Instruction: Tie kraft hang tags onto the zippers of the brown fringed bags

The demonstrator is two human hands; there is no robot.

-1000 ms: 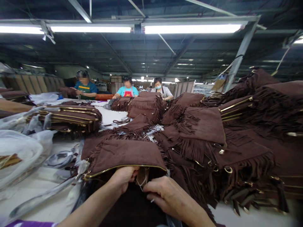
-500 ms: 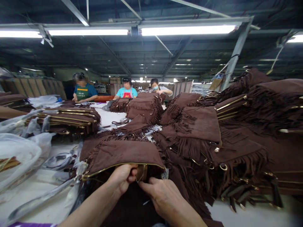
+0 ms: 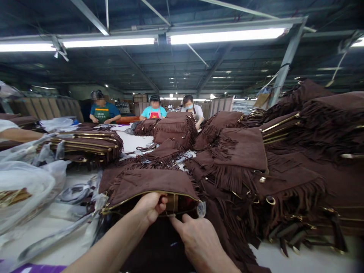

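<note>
A dark brown fringed bag point(image 3: 159, 181) lies in front of me, its gold zipper point(image 3: 125, 201) undone and its mouth gaping towards me. My left hand point(image 3: 152, 207) is closed at the upper zipper edge, thumb along it and fingers curled. Inside the opening hangs a tan tag point(image 3: 172, 203) with a thin pale string. My right hand point(image 3: 199, 237) rests at the lower lip, index finger stretched out to the string's lower end, thumb apart from it. Its other fingers are mostly hidden. Clear plastic wrap point(image 3: 201, 209) covers the zipper's right end.
Stacked brown fringed bags point(image 3: 241, 151) rise ahead and to the right. More zippered bags point(image 3: 85, 144) are piled at left, beside a clear plastic bag point(image 3: 25, 189) and a plastic-wrapped strap point(image 3: 54, 239). Across the table several co-workers point(image 3: 155, 112) stand; another person's arm point(image 3: 19, 135) reaches in at left.
The view has shifted slightly. The bag's mouth gapes a little wider, showing more of the tan tag. My right thumb and index finger have moved slightly apart from the left hand.
</note>
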